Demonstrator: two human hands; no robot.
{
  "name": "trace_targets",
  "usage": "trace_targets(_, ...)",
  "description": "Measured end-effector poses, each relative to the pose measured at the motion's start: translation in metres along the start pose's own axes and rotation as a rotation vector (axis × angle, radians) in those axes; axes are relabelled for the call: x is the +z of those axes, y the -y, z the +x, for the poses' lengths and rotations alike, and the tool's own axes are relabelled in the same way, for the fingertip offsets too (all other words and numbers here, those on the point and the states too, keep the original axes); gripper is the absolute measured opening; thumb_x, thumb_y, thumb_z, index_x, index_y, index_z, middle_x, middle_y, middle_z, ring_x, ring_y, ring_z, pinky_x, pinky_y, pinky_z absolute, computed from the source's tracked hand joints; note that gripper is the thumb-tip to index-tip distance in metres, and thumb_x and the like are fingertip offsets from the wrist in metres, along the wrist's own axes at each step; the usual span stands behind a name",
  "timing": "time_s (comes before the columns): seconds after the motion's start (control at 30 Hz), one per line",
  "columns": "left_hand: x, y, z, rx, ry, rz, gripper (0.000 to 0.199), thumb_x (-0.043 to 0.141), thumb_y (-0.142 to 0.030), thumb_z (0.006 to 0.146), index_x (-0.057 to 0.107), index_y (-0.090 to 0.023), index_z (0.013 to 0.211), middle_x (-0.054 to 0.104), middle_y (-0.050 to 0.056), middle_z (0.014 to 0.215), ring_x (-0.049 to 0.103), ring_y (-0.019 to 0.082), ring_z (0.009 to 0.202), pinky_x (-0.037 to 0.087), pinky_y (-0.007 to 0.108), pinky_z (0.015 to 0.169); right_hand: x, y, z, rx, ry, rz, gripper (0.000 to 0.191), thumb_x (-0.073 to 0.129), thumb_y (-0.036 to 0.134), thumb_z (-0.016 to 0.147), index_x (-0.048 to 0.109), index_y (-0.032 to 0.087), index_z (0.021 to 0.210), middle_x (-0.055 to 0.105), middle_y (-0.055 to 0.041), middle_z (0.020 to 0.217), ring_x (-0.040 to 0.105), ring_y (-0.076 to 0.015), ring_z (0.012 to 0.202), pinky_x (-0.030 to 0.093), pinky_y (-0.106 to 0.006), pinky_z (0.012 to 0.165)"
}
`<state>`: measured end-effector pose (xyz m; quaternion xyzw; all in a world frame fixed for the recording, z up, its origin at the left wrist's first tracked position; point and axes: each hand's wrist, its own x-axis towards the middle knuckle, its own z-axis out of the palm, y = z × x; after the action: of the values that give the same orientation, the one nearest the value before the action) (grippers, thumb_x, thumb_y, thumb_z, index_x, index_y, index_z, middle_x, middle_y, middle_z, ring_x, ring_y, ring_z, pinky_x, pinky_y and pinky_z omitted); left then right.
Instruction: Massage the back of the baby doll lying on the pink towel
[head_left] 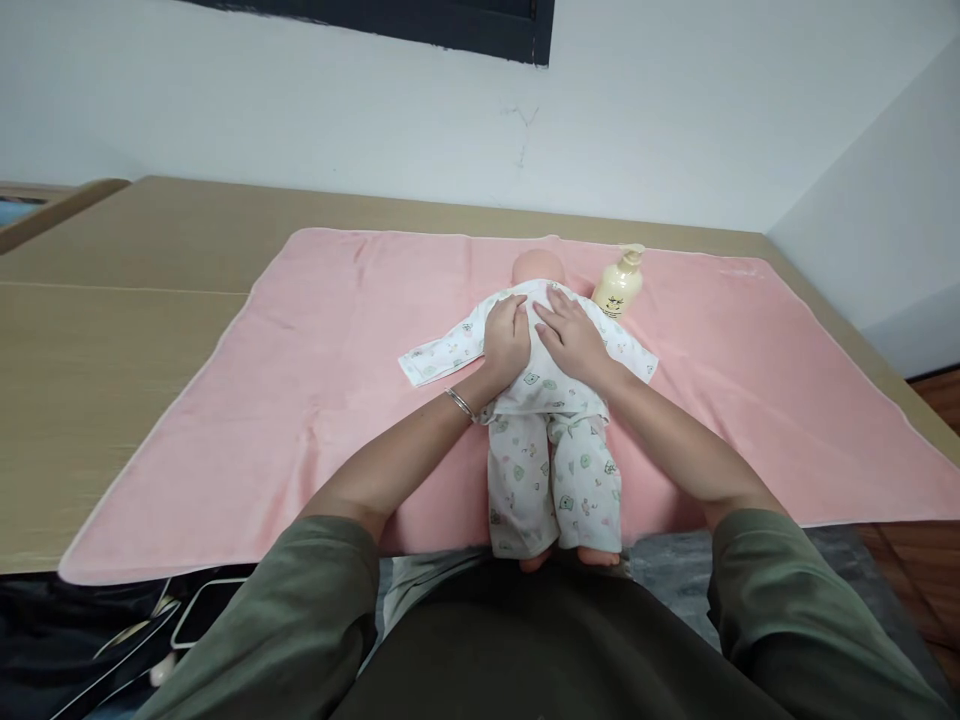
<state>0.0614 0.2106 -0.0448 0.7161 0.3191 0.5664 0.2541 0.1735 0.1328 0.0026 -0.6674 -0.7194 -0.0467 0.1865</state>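
Observation:
A baby doll (555,390) in a white printed top and trousers lies stretched out on a pink cloth (322,400), its bare head (538,265) away from me and its feet at the near edge. My left hand (508,335) rests on the left of its upper body, fingers close together and slightly curved. On the right side, my right hand (574,335) lies flat with its fingers spread. Both palms press on the top and grasp nothing. Which way the doll's face points cannot be seen. Beyond my right hand stands a cream pump bottle (619,285).
The cloth covers much of a wooden table (112,350) and hangs over its near edge. A white wall (375,120) rises behind it. At the lower left are a black bag-like item (45,640) and a phone-like device (206,610).

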Motion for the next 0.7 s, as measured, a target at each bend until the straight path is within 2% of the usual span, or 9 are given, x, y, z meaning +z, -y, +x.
trace_targets(0.07, -0.001, -0.001, 0.000, -0.014, 0.000, 0.013, 0.035, 0.037, -0.030, 0.098, 0.066, -0.016, 0.113, 0.071, 0.012, 0.119, 0.064, 0.023, 0.115, 0.049, 0.041, 0.108, 0.005, 0.010, -0.008, 0.098, -0.053, -0.072, 0.058, 0.038, 0.029, 0.100, 0.040, -0.001, 0.149, 0.030, -0.0238, 0.160, 0.025, -0.0321, 0.152, 0.022, -0.051, 0.126)
trace_targets(0.13, -0.003, -0.001, 0.000, -0.038, 0.000, 0.006, 0.034, 0.039, -0.029, 0.098, 0.066, -0.015, 0.115, 0.071, 0.012, 0.121, 0.064, 0.023, 0.116, 0.049, 0.041, 0.109, 0.010, 0.023, -0.013, 0.048, -0.066, -0.125, 0.059, 0.037, 0.023, 0.098, 0.038, -0.008, 0.148, 0.033, -0.0269, 0.157, 0.027, -0.0328, 0.152, 0.019, -0.049, 0.128)
trace_targets(0.27, -0.004, 0.001, -0.003, -0.064, -0.015, -0.016, 0.035, 0.037, -0.026, 0.098, 0.065, -0.016, 0.117, 0.070, 0.011, 0.122, 0.064, 0.021, 0.117, 0.049, 0.039, 0.109, 0.006, 0.025, -0.005, -0.140, 0.024, -0.095, 0.055, 0.035, 0.017, 0.095, 0.045, 0.002, 0.147, 0.042, -0.0168, 0.156, 0.031, -0.0283, 0.150, 0.016, -0.050, 0.128)
trace_targets(0.33, -0.004, 0.003, -0.004, -0.053, -0.010, -0.009, 0.037, 0.035, -0.023, 0.098, 0.064, -0.016, 0.119, 0.070, 0.010, 0.123, 0.063, 0.021, 0.119, 0.048, 0.038, 0.111, 0.001, 0.015, 0.006, -0.140, 0.062, -0.051, 0.054, 0.035, 0.020, 0.096, 0.047, 0.008, 0.147, 0.041, -0.0117, 0.157, 0.030, -0.0272, 0.151, 0.017, -0.052, 0.128)
trace_targets(0.4, -0.004, 0.004, -0.005, -0.042, 0.009, -0.001, 0.038, 0.035, -0.020, 0.096, 0.063, -0.016, 0.121, 0.069, 0.010, 0.126, 0.062, 0.021, 0.121, 0.047, 0.039, 0.113, -0.002, 0.005, 0.015, -0.076, 0.070, -0.013, 0.054, 0.035, 0.026, 0.097, 0.045, 0.012, 0.149, 0.036, -0.0093, 0.160, 0.027, -0.0272, 0.152, 0.018, -0.055, 0.127)
trace_targets(0.47, -0.004, 0.005, -0.004, -0.045, 0.027, 0.002, 0.038, 0.037, -0.017, 0.093, 0.063, -0.016, 0.121, 0.068, 0.010, 0.128, 0.061, 0.021, 0.123, 0.047, 0.040, 0.113, -0.001, 0.002, 0.016, 0.013, 0.041, -0.005, 0.057, 0.037, 0.031, 0.098, 0.041, 0.010, 0.151, 0.031, -0.0116, 0.162, 0.025, -0.0299, 0.153, 0.019, -0.057, 0.126)
trace_targets(0.57, -0.005, 0.004, -0.004, -0.060, 0.029, -0.005, 0.037, 0.041, -0.017, 0.091, 0.063, -0.017, 0.121, 0.067, 0.010, 0.129, 0.061, 0.022, 0.123, 0.047, 0.041, 0.114, 0.006, 0.014, 0.003, 0.083, -0.046, -0.065, 0.060, 0.038, 0.030, 0.097, 0.039, 0.002, 0.150, 0.030, -0.0196, 0.161, 0.026, -0.0371, 0.151, 0.022, -0.060, 0.123)
trace_targets(0.63, -0.007, 0.003, -0.003, -0.060, 0.033, -0.008, 0.037, 0.041, -0.017, 0.091, 0.063, -0.017, 0.120, 0.068, 0.009, 0.127, 0.061, 0.022, 0.122, 0.047, 0.041, 0.113, 0.009, 0.025, -0.008, 0.039, -0.056, -0.109, 0.059, 0.037, 0.025, 0.096, 0.039, 0.001, 0.150, 0.032, -0.0206, 0.160, 0.025, -0.0393, 0.151, 0.020, -0.061, 0.123)
trace_targets(0.7, -0.008, 0.002, -0.003, -0.061, 0.037, -0.011, 0.038, 0.040, -0.016, 0.090, 0.064, -0.017, 0.119, 0.069, 0.009, 0.125, 0.062, 0.021, 0.120, 0.048, 0.040, 0.113, 0.010, 0.030, -0.014, -0.049, -0.018, -0.118, 0.056, 0.036, 0.020, 0.095, 0.043, 0.002, 0.148, 0.036, -0.0186, 0.159, 0.025, -0.0365, 0.151, 0.016, -0.059, 0.125)
